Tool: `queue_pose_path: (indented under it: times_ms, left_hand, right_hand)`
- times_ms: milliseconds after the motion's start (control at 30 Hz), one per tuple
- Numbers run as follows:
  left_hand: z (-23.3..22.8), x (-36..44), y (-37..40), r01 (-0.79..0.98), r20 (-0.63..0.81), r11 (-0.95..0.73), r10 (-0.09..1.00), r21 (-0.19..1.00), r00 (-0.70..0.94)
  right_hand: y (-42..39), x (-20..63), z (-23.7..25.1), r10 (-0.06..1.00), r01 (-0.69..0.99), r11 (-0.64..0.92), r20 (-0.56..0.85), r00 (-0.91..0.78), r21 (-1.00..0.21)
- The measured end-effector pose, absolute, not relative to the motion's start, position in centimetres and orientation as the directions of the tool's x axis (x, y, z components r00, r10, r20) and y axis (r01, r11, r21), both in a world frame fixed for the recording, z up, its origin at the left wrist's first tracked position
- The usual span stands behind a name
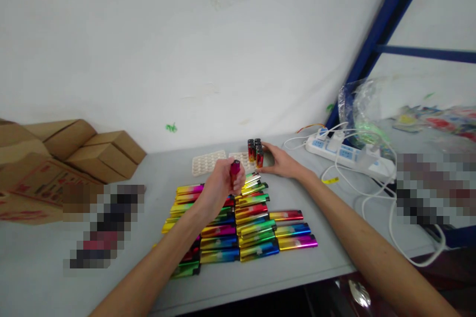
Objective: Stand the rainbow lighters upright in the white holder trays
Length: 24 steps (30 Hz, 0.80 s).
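My left hand (pixel 220 185) is closed around a red lighter (pixel 234 169), held upright above rows of shiny rainbow-coloured lighters (pixel 245 228) lying flat on the grey table (pixel 297 277). My right hand (pixel 280 161) rests on the table farther back, its fingers against a small cluster of upright lighters (pixel 255 151) standing in a white plastic tray (pixel 243 158). A second white tray (pixel 208 162) lies to the left of it.
Cardboard boxes (pixel 92 151) are stacked at the back left. A white power strip (pixel 345 153) with plugged cables lies at the back right, beside a clear plastic bag (pixel 366 109). A blue metal frame (pixel 383 20) rises at the right.
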<state>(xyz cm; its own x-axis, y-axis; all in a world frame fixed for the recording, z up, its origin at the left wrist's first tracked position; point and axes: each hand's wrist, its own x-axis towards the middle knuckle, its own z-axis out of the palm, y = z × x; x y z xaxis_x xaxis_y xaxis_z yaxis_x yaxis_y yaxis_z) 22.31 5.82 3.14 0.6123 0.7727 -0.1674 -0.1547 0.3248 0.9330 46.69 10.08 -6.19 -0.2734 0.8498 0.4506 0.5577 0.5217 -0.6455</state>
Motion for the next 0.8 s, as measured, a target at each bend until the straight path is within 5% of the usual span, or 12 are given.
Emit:
queue_pose_path:
  times_ms: [433, 800]
  left_hand:
    - [2.1, 22.7, 5.8, -0.128, -0.223, 0.36, 0.781, 0.924, 0.583]
    - [3.5, 22.1, 6.9, -0.174, 0.016, 0.091, 0.846, 0.981, 0.533]
  right_hand:
    - [10.0, 46.6, -5.9, 0.857, 0.563, 0.51, 0.438, -0.27, -0.65]
    - [9.8, 46.3, -5.3, 0.845, 0.543, 0.529, 0.463, -0.268, -0.652]
